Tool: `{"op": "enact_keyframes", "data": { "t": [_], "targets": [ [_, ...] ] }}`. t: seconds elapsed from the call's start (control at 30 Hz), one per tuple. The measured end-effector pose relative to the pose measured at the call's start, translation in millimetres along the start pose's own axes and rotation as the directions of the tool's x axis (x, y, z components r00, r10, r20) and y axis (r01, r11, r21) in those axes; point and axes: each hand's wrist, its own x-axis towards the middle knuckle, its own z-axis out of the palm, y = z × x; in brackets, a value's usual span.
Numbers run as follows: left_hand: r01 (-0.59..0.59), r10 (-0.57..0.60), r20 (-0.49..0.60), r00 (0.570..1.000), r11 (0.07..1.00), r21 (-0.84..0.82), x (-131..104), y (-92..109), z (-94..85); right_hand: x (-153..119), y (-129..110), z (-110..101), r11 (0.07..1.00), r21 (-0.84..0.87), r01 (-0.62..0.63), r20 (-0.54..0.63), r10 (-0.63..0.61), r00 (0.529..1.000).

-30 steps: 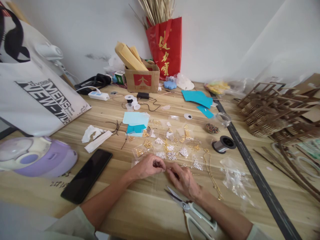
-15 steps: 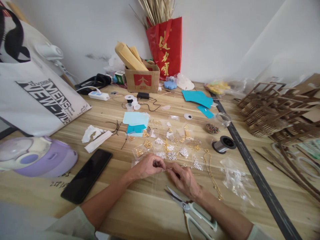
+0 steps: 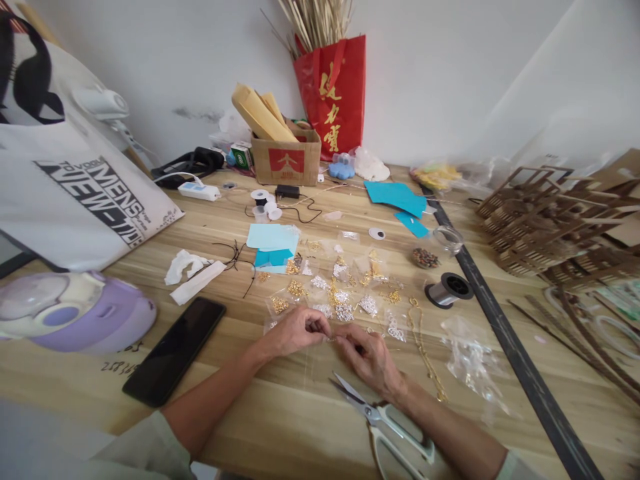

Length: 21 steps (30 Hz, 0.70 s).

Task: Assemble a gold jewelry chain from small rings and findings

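My left hand (image 3: 297, 331) is closed in a pinch, its fingertips close to those of my right hand (image 3: 367, 353), which is pinched too. What lies between the fingertips is too small to make out. Small clear bags of gold findings (image 3: 296, 288) and silver findings (image 3: 344, 311) lie just beyond both hands. Scissors (image 3: 371, 413) with pale handles rest partly open beside and below my right wrist. A gold chain (image 3: 424, 350) stretches along the table to the right of my right hand.
A black phone (image 3: 174, 352) and a purple and white case (image 3: 95, 312) lie left. Right are a wire spool (image 3: 449, 291), crumpled clear bags (image 3: 473, 357) and brown wooden racks (image 3: 545, 227). A cardboard box (image 3: 286, 160) and red bag (image 3: 340, 93) stand behind.
Both hands keep nearly the same pose, with a slight shift of the fingertips. The whole view has moved very slightly.
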Motion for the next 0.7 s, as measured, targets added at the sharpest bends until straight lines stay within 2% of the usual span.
{"op": "enact_keyframes", "data": {
  "t": [0.33,0.7],
  "targets": [
    [0.000,0.000,-0.031,1.000,1.000,-0.002,0.7,-4.5,-3.4,-2.8,2.3,1.9,0.985,-0.110,0.133,0.031,-0.131,0.991],
    [-0.005,0.005,-0.026,1.000,1.000,0.000,0.5,-3.3,-3.6,-3.7,-0.3,3.1,0.996,-0.029,0.087,0.087,-0.084,0.993]
  ]
}}
